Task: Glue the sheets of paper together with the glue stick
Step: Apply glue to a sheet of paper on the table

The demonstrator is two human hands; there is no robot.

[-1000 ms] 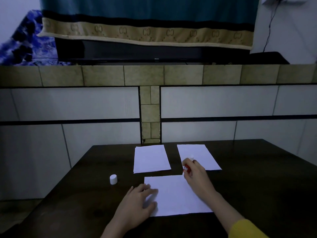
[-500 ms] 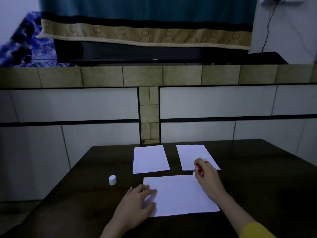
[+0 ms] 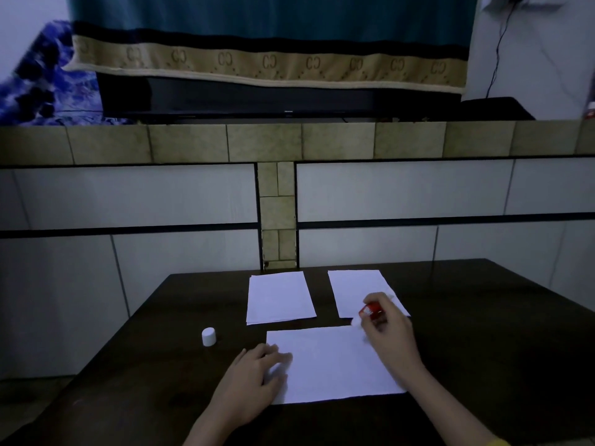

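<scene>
Dark wood worktop (image 3: 483, 333) carries three white sheets. The near sheet (image 3: 335, 365) lies crosswise toward the near edge; the left hand (image 3: 254, 381) rests on its left edge with fingers flat and spread, pinning it. The right hand (image 3: 386, 329) grips a red glue stick (image 3: 370, 311) over the sheet's far right corner, white tip pointed down at or just above the paper edge; contact cannot be told through blur. Two further sheets lie by the far edge: the far left sheet (image 3: 278, 297) and the far right sheet (image 3: 360, 291), apart from each other, a bare strip between. A white cap (image 3: 208, 336) stands upright toward the left edge, apart from all sheets. Bare worktop extends right of the right hand to the right edge.
</scene>
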